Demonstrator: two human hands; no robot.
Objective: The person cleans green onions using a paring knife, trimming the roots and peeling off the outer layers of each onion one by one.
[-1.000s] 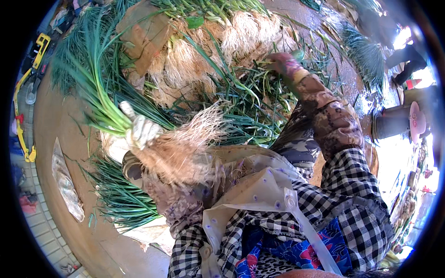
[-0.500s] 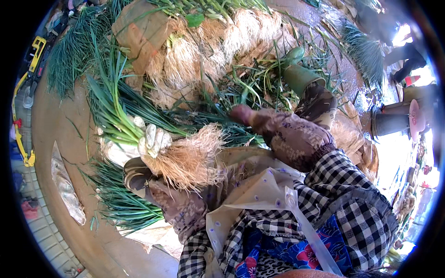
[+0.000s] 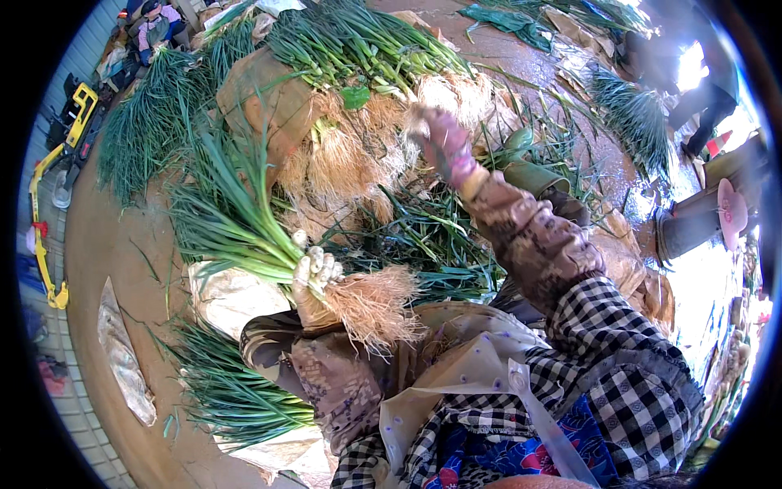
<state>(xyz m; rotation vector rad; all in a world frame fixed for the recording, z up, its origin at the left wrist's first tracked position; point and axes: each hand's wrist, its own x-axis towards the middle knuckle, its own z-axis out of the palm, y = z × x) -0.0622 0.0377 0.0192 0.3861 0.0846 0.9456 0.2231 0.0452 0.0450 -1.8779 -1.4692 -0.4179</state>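
Note:
My left hand (image 3: 314,281), in a whitish glove, is closed round a bunch of green onions (image 3: 257,232). Their green leaves fan out to the upper left, and tan stringy roots (image 3: 379,306) stick out to the right over my lap. My right hand (image 3: 440,147), in a pinkish patterned glove, is stretched forward to the root ends of a big pile of green onions (image 3: 342,147). Its fingers are smeared by motion, so I cannot make out whether they touch the roots.
Loose green leaves (image 3: 432,244) litter the ground before me. More green onions (image 3: 244,383) lie on pale sacking at my left. A green rubber boot (image 3: 533,175) shows beyond my right forearm. Farther right are a bucket (image 3: 688,228) and another person's dark-clothed leg (image 3: 705,110).
My right hand has swung forward from above the loose leaves to the pile's roots. My left hand keeps its bunch, now slightly farther right in view. The view has shifted a little.

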